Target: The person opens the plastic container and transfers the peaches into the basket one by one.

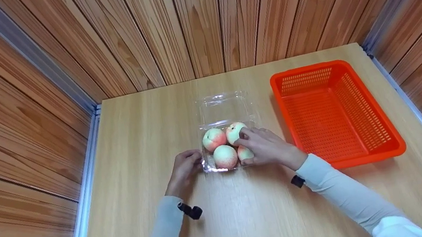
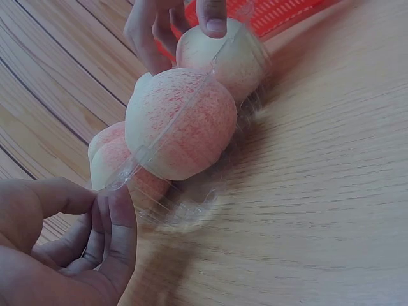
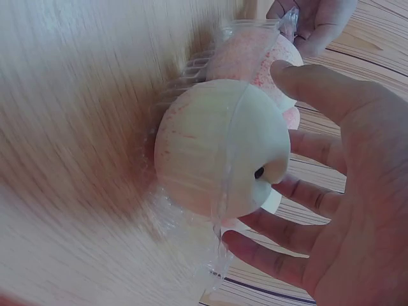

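Note:
Several peaches sit in a clear plastic clamshell box whose lid lies folded back, away from me. At the back are a left peach and a right peach; in front are another left peach and a right peach. My left hand pinches the box's left rim between thumb and fingers. Over the right-hand peaches reaches my right hand, its fingers spread and loosely bent. In the right wrist view its fingertips lie along the near peach, the thumb above.
An orange-red plastic basket with slotted walls stands on the right side of the wooden table. Wood-panelled walls enclose the back and both sides, with metal rails along the side edges.

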The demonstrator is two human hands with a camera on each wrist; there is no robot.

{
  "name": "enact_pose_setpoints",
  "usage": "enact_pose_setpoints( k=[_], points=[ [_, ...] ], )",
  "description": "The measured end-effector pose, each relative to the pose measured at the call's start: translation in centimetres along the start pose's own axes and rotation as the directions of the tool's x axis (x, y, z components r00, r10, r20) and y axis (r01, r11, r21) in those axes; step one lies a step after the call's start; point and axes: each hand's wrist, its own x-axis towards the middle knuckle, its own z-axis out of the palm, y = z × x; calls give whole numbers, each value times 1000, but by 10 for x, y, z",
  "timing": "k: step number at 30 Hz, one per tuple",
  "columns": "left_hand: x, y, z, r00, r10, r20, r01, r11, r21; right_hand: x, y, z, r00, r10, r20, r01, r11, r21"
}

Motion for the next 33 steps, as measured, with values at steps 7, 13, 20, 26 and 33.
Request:
enact_pose_setpoints(
  k=[7,13,20,26,33],
  points=[
    [1,1,1,1000,-17,-1,17,1000,-7,0,0,5,999,37,6,-37,999,-14],
    [1,2,1,1000,-27,-3,27,1000,-11,0,-1,7,1000,31,-2,-31,999,15],
    [1,1,1,1000,10,3,-10,1000,-4,0,-2,7,1000,-9,-25,10,1000,25],
    [2,0,1,1000,25,7,-25,1000,1,0,-1,6,999,-20,-25,21,999,31],
    [2,-1,1,1000,29,3,-29,1000,9,2,-1,7,1000,-23,-20,25,998,58]
  ],
)
